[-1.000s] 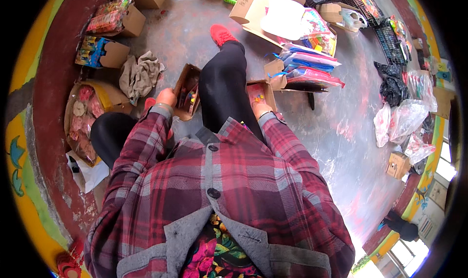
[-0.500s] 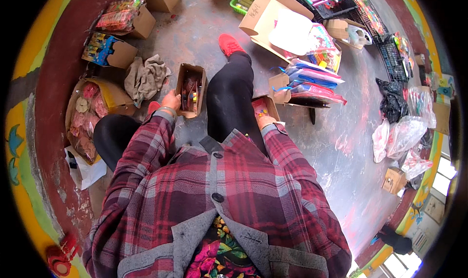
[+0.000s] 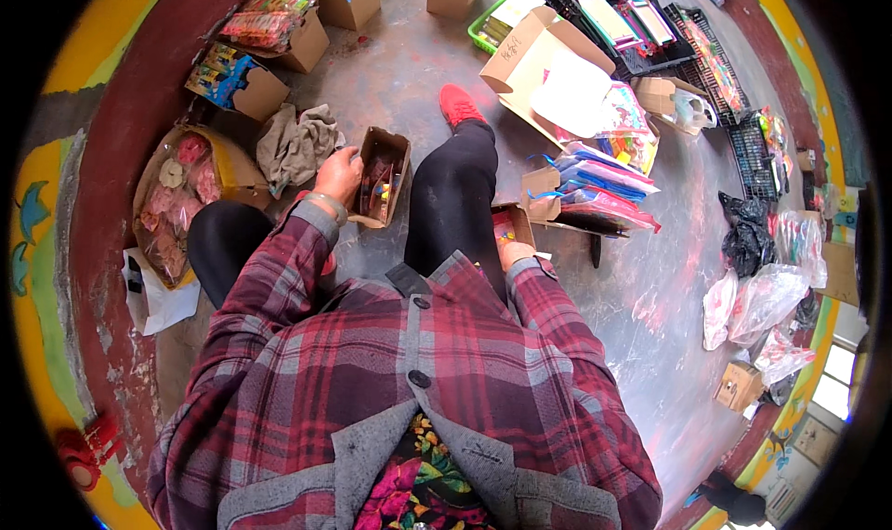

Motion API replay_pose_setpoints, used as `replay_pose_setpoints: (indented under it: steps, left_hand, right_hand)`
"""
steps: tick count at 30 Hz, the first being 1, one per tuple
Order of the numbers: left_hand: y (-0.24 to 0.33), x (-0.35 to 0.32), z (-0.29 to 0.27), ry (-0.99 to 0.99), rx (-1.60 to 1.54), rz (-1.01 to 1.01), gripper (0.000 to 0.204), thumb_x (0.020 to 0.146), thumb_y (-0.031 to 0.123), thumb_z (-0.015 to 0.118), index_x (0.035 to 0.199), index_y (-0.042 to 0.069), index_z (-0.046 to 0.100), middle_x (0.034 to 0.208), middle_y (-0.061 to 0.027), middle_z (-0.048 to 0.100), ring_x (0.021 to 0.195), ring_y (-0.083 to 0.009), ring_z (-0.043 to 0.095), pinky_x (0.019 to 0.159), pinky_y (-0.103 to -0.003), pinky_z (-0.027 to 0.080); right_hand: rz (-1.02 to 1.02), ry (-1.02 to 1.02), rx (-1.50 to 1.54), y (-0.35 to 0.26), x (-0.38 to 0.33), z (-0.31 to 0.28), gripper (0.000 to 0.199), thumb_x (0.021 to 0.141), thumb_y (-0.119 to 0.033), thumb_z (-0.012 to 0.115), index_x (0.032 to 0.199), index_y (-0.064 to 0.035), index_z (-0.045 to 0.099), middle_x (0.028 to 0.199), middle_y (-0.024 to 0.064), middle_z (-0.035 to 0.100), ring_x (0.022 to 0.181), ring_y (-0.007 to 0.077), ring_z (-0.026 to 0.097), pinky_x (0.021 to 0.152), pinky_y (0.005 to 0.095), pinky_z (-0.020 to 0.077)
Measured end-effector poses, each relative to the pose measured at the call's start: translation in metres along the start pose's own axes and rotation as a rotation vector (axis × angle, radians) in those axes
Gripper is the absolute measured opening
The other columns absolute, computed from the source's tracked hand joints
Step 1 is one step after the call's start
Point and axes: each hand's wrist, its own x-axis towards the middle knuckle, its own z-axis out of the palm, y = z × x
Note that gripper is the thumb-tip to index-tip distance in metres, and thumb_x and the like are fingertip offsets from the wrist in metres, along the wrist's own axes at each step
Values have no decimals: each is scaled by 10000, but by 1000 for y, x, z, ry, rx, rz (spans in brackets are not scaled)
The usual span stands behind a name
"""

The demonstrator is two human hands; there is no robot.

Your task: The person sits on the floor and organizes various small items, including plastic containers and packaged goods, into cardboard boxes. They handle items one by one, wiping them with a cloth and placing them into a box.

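Just left of an open-topped brown cardboard box (image 3: 403, 192) is my left hand (image 3: 338, 175), its fingers curled together; whether anything small is in them is not clear. Dark red and brightly coloured small items lie inside that box. Beyond my bent right knee, my right hand (image 3: 515, 253) grips the near side of a smaller cardboard box (image 3: 522, 225) with red and yellow contents. Its fingertips are partly hidden. A crumpled grey-brown cloth (image 3: 295, 149) lies close to my left hand on the floor.
At left stand a carton of pink bagged items (image 3: 190, 191) and boxes of colourful packets (image 3: 255, 93). Blue and pink flat packets (image 3: 604, 186) fill a box at right, near a large open carton (image 3: 520, 61). Black crates (image 3: 753, 158) and plastic bags (image 3: 769, 298) lie farther right.
My left hand has come off the left wall of the brown box and risen beside it. My right hand stays at the smaller box. The whole view has shifted slightly.
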Motion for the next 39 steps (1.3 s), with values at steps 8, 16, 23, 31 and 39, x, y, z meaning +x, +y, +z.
replay_pose_setpoints:
  steps: [8, 16, 23, 31, 39]
  left_hand:
    - [84, -29, -47, -9, 6, 242, 280, 867, 212, 505, 1013, -1, 613, 974, -199, 624, 928, -334, 597, 800, -366, 466]
    - [106, -42, -65, 38, -190, 297, 242, 890, 175, 514, 1012, -2, 624, 954, -130, 657, 877, -216, 622, 788, -302, 473]
    - [161, -73, -79, -589, -931, 169, 365, 876, 127, 571, 1204, -19, 508, 1187, -85, 549, 1109, -147, 495, 955, -290, 393]
    - [176, -90, -81, -674, -1285, 209, 513, 889, 187, 556, 1327, 8, 357, 1242, -110, 496, 1112, -181, 500, 949, -304, 402]
    - [149, -83, -104, -658, -1919, -165, 471, 979, 340, 303, 1195, -47, 464, 1138, -174, 566, 1011, -277, 580, 909, -400, 454]
  right_hand:
    - [55, 250, 95, 12, -40, -31, 174, 754, -167, 588, 846, -55, 685, 890, 180, 655, 859, 324, 639, 744, 412, 510]
    - [-17, 445, 1079, 85, -131, -92, 206, 738, -152, 667, 827, 33, 671, 731, 96, 662, 672, 146, 612, 612, 295, 468]
    - [-296, 176, 1692, 21, -218, -202, 202, 817, -110, 622, 979, 11, 618, 865, 57, 651, 710, 129, 625, 632, 241, 494]
    - [-561, 44, 1324, -93, -203, -244, 209, 823, -130, 636, 958, 30, 643, 844, 31, 645, 720, 84, 582, 644, 224, 455]
    - [-558, 119, 1364, -120, -173, -249, 231, 826, -160, 634, 968, 22, 633, 806, 34, 635, 686, 90, 585, 621, 218, 454]
